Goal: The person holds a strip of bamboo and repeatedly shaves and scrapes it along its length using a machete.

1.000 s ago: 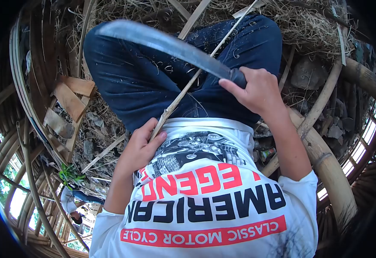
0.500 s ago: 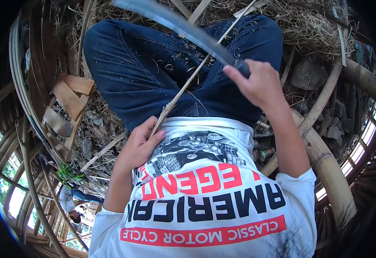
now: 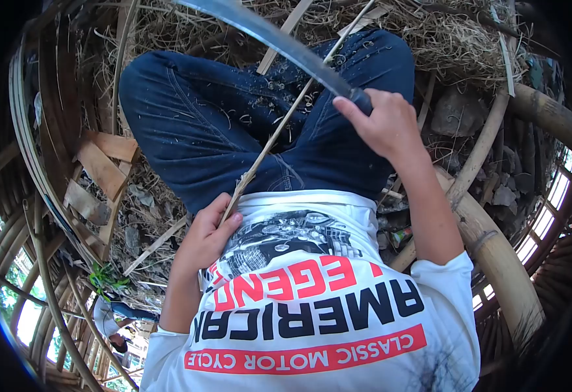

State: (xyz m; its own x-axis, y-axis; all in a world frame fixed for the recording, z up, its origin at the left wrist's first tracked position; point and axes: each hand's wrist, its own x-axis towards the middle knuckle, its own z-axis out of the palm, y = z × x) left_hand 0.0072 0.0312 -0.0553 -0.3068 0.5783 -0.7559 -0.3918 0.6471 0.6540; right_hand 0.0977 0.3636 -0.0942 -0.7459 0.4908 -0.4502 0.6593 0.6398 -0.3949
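Note:
My left hand [image 3: 209, 230] is closed round the near end of a thin bamboo strip [image 3: 274, 138], close to my waist. The strip runs up and away across my crossed legs in dark jeans [image 3: 181, 117], with a frayed patch just beyond my fingers. In my right hand [image 3: 385, 127] is the dark handle of a machete [image 3: 286, 55], my fingers wrapped round it. Its long curved blade points up and to the left and crosses over the strip near my right thigh. Small curled shavings lie scattered on the jeans.
Dry fibre shavings [image 3: 449, 49] are heaped beyond my knees. Thick bamboo poles [image 3: 495, 248] lie on the right beside stones [image 3: 459, 112]. Cut wood pieces [image 3: 99, 170] and long strips [image 3: 21, 124] are on the left. Another person [image 3: 106, 323] is farther off at lower left.
My legs, both hands, the strip and the machete sit slightly farther left in view, and the left hand appears lower. Both grips stay the same; the blade still crosses the strip.

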